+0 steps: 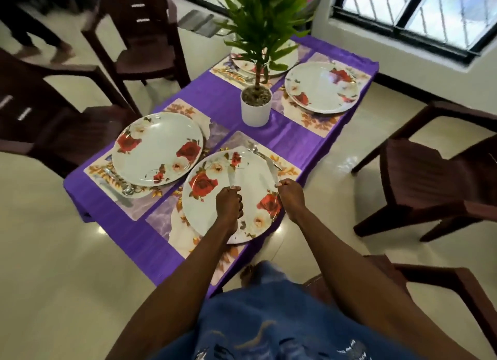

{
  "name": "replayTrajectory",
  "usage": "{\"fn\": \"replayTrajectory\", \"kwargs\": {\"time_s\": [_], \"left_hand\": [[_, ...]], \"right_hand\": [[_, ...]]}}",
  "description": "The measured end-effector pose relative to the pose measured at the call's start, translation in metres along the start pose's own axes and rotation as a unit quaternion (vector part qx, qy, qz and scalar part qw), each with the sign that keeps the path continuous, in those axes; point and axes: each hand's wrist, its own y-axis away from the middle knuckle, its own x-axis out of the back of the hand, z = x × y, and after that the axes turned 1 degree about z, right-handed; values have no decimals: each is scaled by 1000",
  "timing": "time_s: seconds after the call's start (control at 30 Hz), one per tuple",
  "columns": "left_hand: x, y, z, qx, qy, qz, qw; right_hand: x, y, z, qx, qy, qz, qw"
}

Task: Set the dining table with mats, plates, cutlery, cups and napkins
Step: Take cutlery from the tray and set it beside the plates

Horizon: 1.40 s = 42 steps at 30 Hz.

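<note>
A purple-clothed table (215, 101) carries several floral mats, each with a rose-patterned plate. Over the nearest plate (212, 206) my left hand (229, 202) grips a piece of silver cutlery (230, 178) that points away from me. My right hand (291, 195) grips a table knife (271, 171) above the plate's right rim. A fork or spoon (254, 148) lies on the mat (289, 169) just beyond that plate. The left plate (157, 148) has cutlery (118, 182) beside it on its mat. Two more plates (321, 87) sit at the far end.
A potted green plant in a white pot (255, 109) stands mid-table. Dark wooden chairs stand around: two at the left (139, 37), one at the right (430, 177), one by my right leg (443, 279). A person's legs (32, 31) are at the far left. A window (419, 13) is behind.
</note>
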Motion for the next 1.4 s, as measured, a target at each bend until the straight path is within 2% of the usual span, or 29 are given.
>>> {"fn": "replayTrajectory", "kwargs": {"time_s": [0.13, 0.27, 0.4, 0.6, 0.87, 1.0, 1.1, 1.4], "left_hand": [[0, -12, 11, 0, 17, 26, 1000], [-2, -28, 24, 17, 53, 55, 997], [-12, -45, 34, 28, 100, 101, 989], [-53, -72, 51, 22, 188, 177, 966], [-128, -58, 50, -9, 274, 293, 916], [-140, -41, 34, 0, 276, 355, 893], [-140, -31, 25, 3, 266, 391, 881], [-149, -17, 10, 14, 265, 422, 867]], "right_hand": [[-11, -27, -11, 2, 12, -16, 1000], [-21, -55, -32, 40, 94, -20, 995], [-30, -91, -52, 80, 151, -59, 984], [-27, -149, -76, 178, 256, -141, 940], [3, -201, -86, 199, 321, -254, 891], [7, -205, -85, 221, 358, -280, 863], [4, -205, -81, 213, 357, -300, 859], [-2, -200, -82, 229, 395, -311, 834]]}}
